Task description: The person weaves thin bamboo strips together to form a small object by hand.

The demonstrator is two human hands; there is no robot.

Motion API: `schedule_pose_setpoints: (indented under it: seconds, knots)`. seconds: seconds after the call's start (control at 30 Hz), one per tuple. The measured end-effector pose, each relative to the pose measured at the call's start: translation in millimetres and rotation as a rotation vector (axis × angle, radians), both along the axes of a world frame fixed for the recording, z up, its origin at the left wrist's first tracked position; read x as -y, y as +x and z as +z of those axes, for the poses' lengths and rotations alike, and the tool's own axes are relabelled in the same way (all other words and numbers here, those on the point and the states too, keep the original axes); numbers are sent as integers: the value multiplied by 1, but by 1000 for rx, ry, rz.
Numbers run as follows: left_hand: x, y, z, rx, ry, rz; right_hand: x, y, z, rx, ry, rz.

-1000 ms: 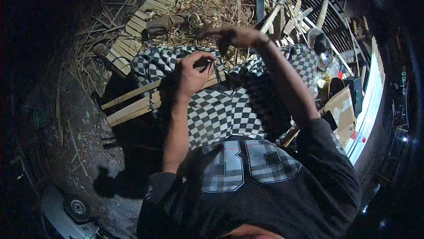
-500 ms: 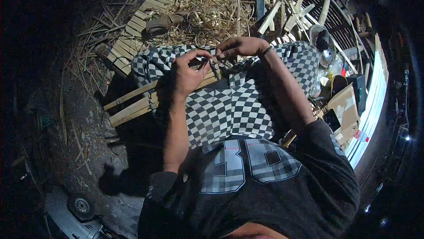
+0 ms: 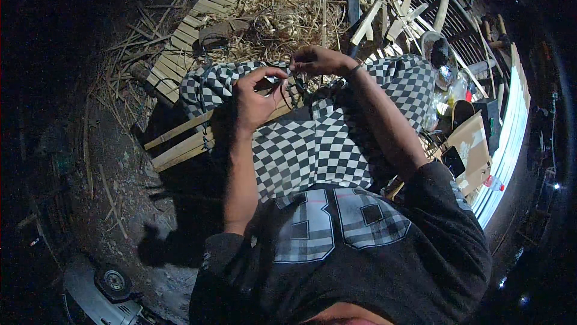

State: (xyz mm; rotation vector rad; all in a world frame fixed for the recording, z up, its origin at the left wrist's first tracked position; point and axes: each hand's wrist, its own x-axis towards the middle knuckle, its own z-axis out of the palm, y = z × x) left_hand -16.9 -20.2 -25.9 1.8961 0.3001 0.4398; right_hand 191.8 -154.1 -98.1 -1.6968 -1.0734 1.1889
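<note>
My left hand [image 3: 255, 98] is closed in a pinch over my lap, thumb and index finger meeting on a thin dark cord [image 3: 292, 92]. Just above those fingertips, my right hand [image 3: 318, 62] pinches too, seemingly on the same cord, though its fingertips partly hide what they grip. The cord loops down by the right ends of some flat bamboo slats [image 3: 180, 152]. These slats lie across my left thigh, with their far ends sticking out to the left. Another dark binding [image 3: 207, 137] goes around them near that side. Under my hands are black-and-white checkered trousers [image 3: 342, 151].
A heap of bamboo shavings [image 3: 282, 21] lies beyond my knees on a slatted bamboo platform [image 3: 180, 42]. Split bamboo pieces [image 3: 384, 12] are piled at the far right. A cardboard box [image 3: 470, 148] and a phone [image 3: 452, 161] sit to my right. At lower left stands a grey wheeled object [image 3: 99, 292].
My right hand has lifted slightly and shifted a little left, its fingers still near the left fingertips. My left hand stays almost in place, and the slats have moved very slightly.
</note>
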Motion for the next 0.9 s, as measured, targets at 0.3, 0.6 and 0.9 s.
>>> schedule_pose_setpoints:
  seconds: [0.3, 0.6, 0.9]
  knots:
    - [-4, -3, -1, 32, -9, -36, -16, 26, -73, 654, -14, -27]
    - [-1, 1, -1, 5, -53, -26, 8, -13, 26, 96, 261, -39]
    - [-5, 1, -2, -12, -95, -7, 44, 24, 33, 175, -18, -191]
